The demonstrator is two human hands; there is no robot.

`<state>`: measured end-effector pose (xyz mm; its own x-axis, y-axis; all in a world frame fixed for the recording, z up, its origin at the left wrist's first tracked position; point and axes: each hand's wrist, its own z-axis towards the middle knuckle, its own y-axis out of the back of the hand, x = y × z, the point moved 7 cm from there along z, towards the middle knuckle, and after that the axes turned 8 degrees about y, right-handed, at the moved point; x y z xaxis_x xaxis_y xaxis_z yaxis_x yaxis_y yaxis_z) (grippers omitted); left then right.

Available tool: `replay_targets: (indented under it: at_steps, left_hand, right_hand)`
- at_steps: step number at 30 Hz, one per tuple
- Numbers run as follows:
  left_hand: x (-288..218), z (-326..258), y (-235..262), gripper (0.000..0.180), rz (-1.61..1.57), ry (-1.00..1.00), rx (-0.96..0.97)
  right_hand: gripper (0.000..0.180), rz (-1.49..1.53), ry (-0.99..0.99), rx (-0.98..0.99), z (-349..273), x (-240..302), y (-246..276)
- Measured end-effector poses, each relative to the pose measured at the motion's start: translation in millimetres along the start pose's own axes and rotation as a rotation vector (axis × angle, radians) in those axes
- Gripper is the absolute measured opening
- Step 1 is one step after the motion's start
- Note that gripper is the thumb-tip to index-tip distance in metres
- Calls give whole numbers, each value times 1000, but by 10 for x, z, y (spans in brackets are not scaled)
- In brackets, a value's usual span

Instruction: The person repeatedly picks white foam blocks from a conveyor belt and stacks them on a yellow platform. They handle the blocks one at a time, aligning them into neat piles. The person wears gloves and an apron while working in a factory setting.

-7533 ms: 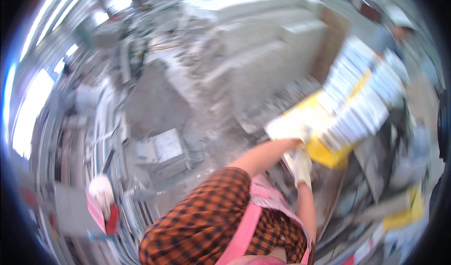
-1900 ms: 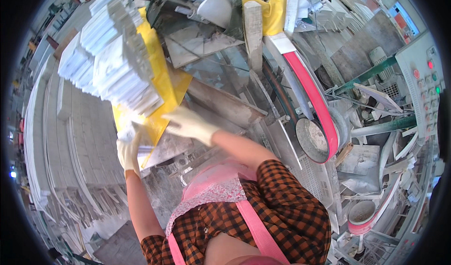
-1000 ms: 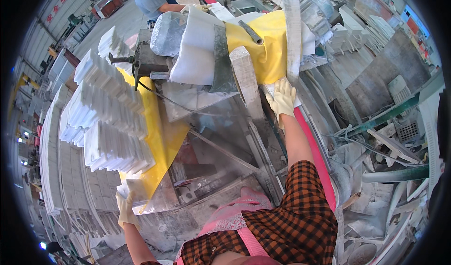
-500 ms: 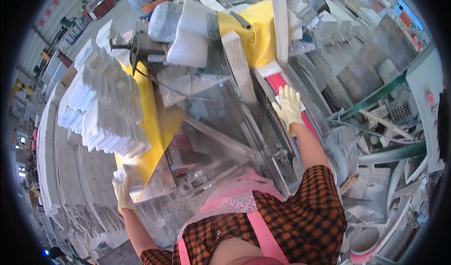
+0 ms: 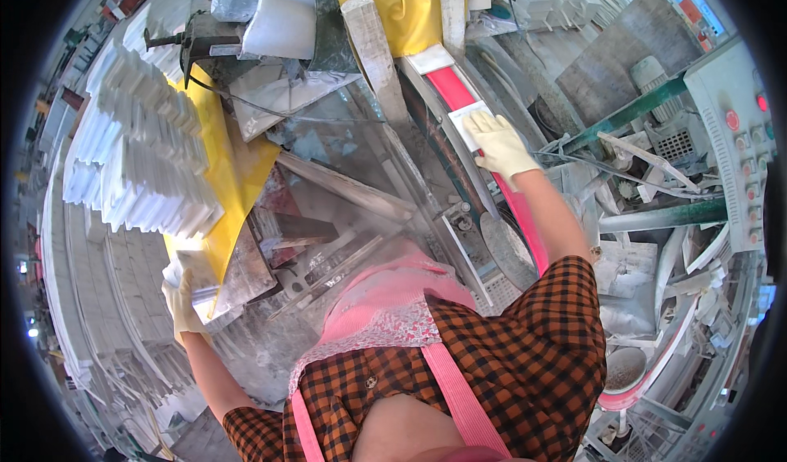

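Note:
My right hand (image 5: 500, 144), in a pale glove, presses a small white tile (image 5: 463, 122) flat onto the red conveyor belt (image 5: 525, 224); another white tile (image 5: 429, 59) lies further up the belt. My left hand (image 5: 182, 302), also gloved, grips a white tile (image 5: 184, 269) at the low end of a tall stack of white tiles (image 5: 139, 150). That stack rests on a yellow sheet (image 5: 238, 175) at my left. A pink apron and checked sleeves fill the lower middle.
A dusty grey machine frame with a long wooden bar (image 5: 377, 52) runs between my hands. A grey control panel with red buttons (image 5: 734, 134) stands at the right. Green metal bars (image 5: 631, 113) and scrap pieces crowd the right side. Rows of tile stacks (image 5: 90, 298) line the left.
My right hand has come back down the red belt toward me, now flat on a white tile. My left hand has stayed at the bottom of the tile stack.

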<state>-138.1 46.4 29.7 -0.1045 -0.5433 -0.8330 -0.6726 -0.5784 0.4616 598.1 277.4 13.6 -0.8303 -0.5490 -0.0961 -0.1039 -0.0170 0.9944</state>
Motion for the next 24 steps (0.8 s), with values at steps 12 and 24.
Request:
replay_targets:
  at_steps: [12, 24]
  left_hand:
    - [-190, -76, -16, 64, 276, -174, -73]
    - [-287, -197, 59, 101, 514, -84, -116]
  right_hand:
    - [43, 442, -545, -121, 351, 42, 294]
    - [41, 1957, -245, -274, 1625, 4748, 333]
